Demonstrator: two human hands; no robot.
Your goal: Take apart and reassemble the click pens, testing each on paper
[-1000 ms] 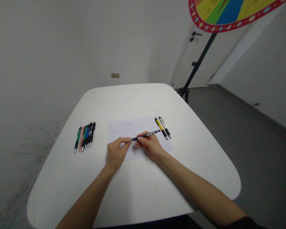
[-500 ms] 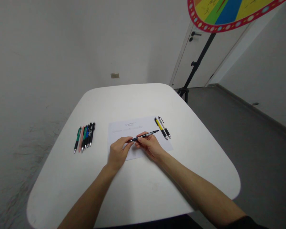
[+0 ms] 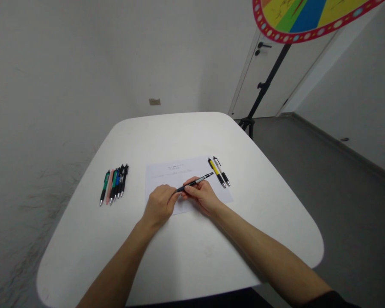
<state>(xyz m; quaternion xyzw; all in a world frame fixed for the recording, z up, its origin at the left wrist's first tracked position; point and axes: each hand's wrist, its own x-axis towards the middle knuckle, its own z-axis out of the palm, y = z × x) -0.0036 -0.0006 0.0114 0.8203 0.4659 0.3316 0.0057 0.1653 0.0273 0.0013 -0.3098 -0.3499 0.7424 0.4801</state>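
A dark pen with a silvery section (image 3: 197, 181) is held slantwise above the paper, its upper end pointing right. My right hand (image 3: 202, 196) is closed around its middle, thumb on top. At the pen's lower left end, my left hand (image 3: 160, 204) is closed with thumb and fingers pinched on the tip, which they hide. Under both hands lies a white sheet of paper (image 3: 160, 170) with a few faint lines of writing near its top. A yellow and black pen (image 3: 216, 172) and a white and black pen (image 3: 222, 172) lie side by side at the sheet's right edge.
Several pens (image 3: 114, 185) in green, pink, blue and black lie in a row on the left of the white table (image 3: 167, 132). Beyond the table's far right corner, a black stand (image 3: 269, 79) carries a colourful wheel (image 3: 295, 21) in front of a door.
My left hand has turned slightly, its fingers curling further over the pen's tip. The right hand and the pen have barely moved.
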